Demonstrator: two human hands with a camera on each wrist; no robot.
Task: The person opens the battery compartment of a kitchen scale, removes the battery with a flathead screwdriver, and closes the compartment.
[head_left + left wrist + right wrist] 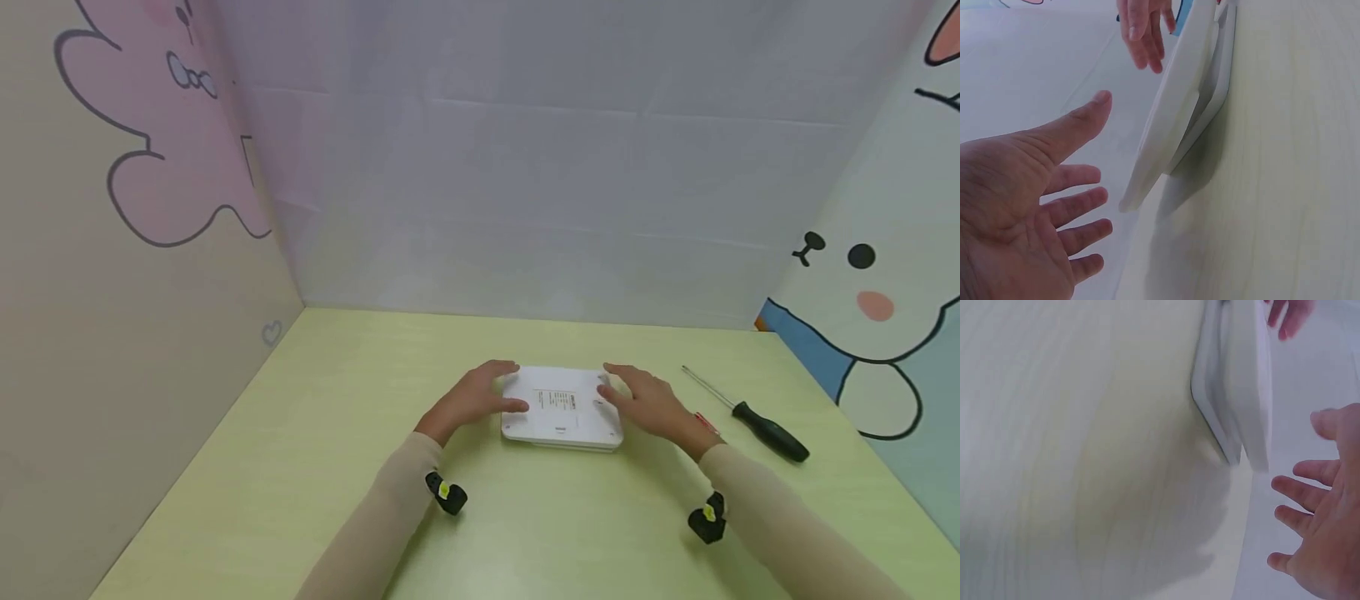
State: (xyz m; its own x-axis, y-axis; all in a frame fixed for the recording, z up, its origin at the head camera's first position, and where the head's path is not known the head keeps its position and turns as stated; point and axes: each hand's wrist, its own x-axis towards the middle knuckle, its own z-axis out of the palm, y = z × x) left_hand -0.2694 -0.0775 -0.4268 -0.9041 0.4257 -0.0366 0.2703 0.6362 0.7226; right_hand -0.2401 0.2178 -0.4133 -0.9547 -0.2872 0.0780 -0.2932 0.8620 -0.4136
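Note:
A flat white device [558, 425] with rounded corners and a printed label, like a scale turned underside up, lies on the table between both hands. My left hand [472, 396] is at its left edge, fingers and thumb spread. In the left wrist view, a gap shows between that hand [1029, 206] and the device [1166, 119]. On the other side, my right hand [645, 400] hovers by the right edge, its thumb over the corner area. The right wrist view shows those fingers [1300, 494] spread and apart from the device [1250, 381]. Neither hand holds anything.
A screwdriver [772, 433] with a black handle lies on the table to the right, its shaft pointing away to the left. A small red item [707, 423] is partly hidden by my right wrist. Walls [525, 208] enclose the table's back and sides.

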